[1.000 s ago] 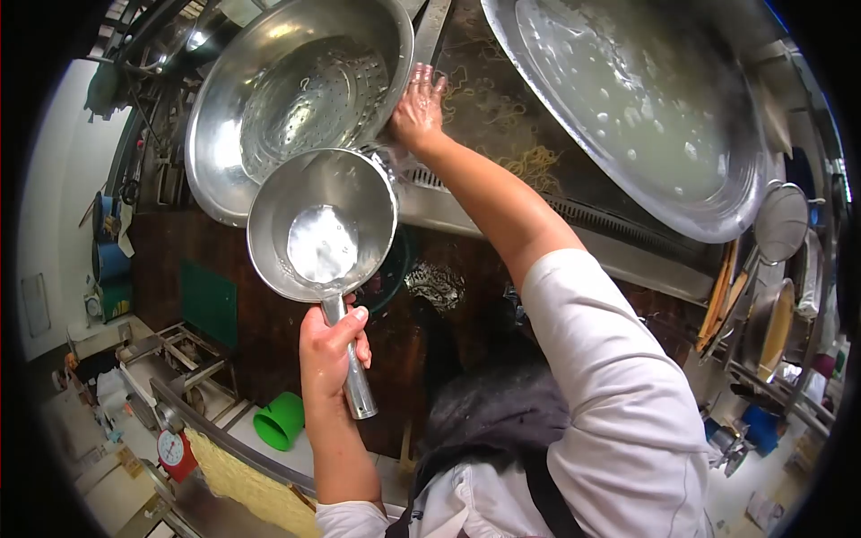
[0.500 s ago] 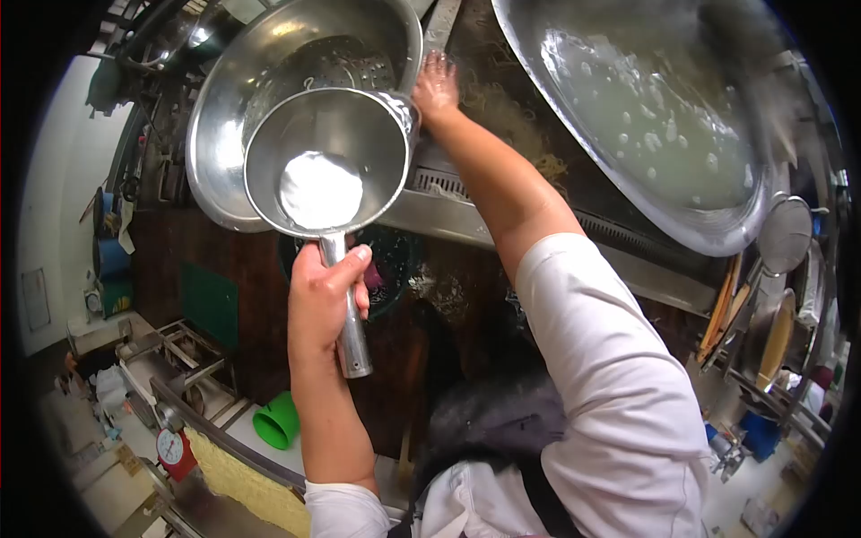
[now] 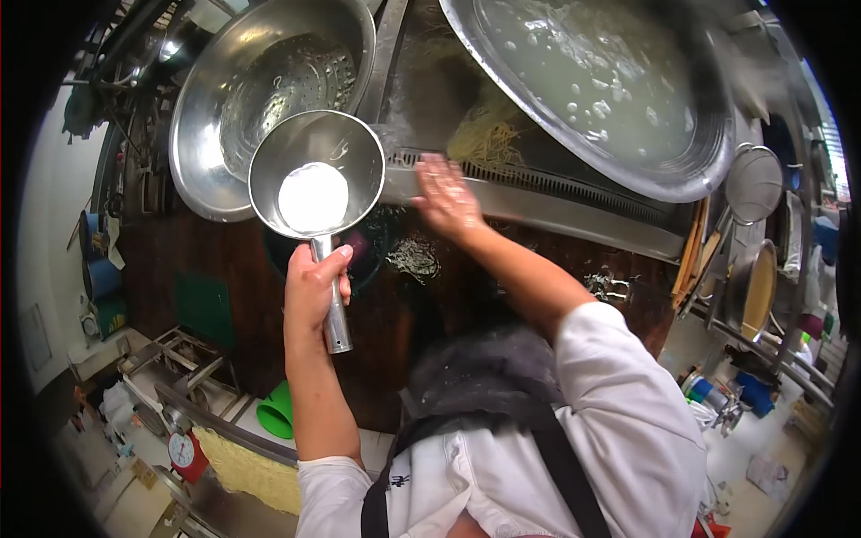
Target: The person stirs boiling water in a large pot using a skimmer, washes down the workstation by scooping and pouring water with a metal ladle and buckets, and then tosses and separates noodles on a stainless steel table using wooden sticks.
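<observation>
Wrapped round the handle of a metal dipper (image 3: pixel 363 166) is my left hand (image 3: pixel 314 282). The dipper's cup overlaps the rim of a large metal bowl with holes in its bottom (image 3: pixel 202 134). My right hand (image 3: pixel 447 199) is at the front edge of the metal stove top (image 3: pixel 529 204), its fingers stretched out and nothing seen in them. Pale noodle-like strands (image 3: pixel 489 134) lie on the stove top beyond it. To the right, a big metal pan (image 3: pixel 700 184) holds cloudy, bubbling liquid.
A mesh strainer (image 3: pixel 753 184) hangs at the right, above wooden sticks (image 3: pixel 691 255). Below the stove edge is a dark tub (image 3: pixel 372 269), with scraps on the floor (image 3: pixel 414 257). A green container (image 3: pixel 278 412) and red scale (image 3: pixel 184 453) are lower left.
My right hand has moved back from beside the bowl to the stove's front edge. The dipper remains in my left hand, slightly lower against the bowl. The camera view has shifted.
</observation>
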`<state>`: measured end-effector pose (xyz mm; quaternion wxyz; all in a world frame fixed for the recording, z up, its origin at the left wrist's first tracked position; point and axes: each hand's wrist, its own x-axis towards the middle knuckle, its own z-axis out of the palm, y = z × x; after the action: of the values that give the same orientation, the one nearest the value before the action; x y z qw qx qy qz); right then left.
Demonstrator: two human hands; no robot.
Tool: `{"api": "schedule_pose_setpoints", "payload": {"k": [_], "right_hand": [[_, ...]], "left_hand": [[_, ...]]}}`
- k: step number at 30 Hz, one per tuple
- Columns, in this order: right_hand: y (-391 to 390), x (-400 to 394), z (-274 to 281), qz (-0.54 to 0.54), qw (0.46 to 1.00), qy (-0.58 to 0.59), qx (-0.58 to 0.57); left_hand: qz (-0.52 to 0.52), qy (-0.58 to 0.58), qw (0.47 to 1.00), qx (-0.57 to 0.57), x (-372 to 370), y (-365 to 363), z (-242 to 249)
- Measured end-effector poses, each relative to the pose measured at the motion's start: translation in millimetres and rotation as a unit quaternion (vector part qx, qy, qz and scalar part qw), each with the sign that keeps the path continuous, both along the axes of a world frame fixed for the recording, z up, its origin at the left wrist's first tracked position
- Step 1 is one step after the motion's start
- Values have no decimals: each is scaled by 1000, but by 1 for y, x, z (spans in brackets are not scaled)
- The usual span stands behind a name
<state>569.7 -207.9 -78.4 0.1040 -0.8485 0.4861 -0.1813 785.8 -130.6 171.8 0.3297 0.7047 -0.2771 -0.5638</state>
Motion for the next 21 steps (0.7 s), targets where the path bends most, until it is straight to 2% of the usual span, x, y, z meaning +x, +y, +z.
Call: {"api": "schedule_pose_setpoints", "payload": {"k": [2, 3, 4, 6, 8, 10, 11, 13, 14, 15, 17, 19, 20, 21], "right_hand": [[15, -71, -22, -31, 997, -53, -47], [12, -100, 18, -139, 941, 57, 302], [15, -138, 7, -159, 964, 26, 213], [31, -197, 31, -184, 979, 78, 46], [58, -235, 0, -233, 965, 115, -33], [71, -200, -32, -255, 955, 153, -22], [66, -162, -24, -186, 972, 124, 69], [47, -61, 10, -103, 990, 80, 55], [29, -25, 19, -95, 993, 1, 71], [11, 6, 17, -90, 985, -148, 10], [-16, 64, 69, -20, 967, -249, -45], [-44, 122, 93, 101, 950, -278, -99], [-58, 152, 95, 139, 957, -244, -72], [-66, 174, 103, 136, 965, -176, -136]], "left_hand": [[-2, 27, 1000, 1, -1, 4, -3], [-8, 42, 999, 5, 0, 7, -5], [-12, 56, 998, 8, 2, 12, -7], [-42, 67, 997, 9, 8, 14, -14], [-53, 70, 996, 8, 11, 16, -15], [-21, 31, 999, 8, 10, 18, -8], [-11, 44, 999, -2, 14, 16, -6], [8, 64, 998, -14, 20, 16, -3], [15, 68, 997, -21, 29, 15, -1], [20, 71, 997, -26, 36, 15, 1], [28, 32, 999, -24, 54, 11, 13], [15, -29, 999, -29, 75, 6, 24], [-9, -98, 995, -23, 86, 2, 26], [-22, -159, 987, -26, 95, -2, 30]]}}
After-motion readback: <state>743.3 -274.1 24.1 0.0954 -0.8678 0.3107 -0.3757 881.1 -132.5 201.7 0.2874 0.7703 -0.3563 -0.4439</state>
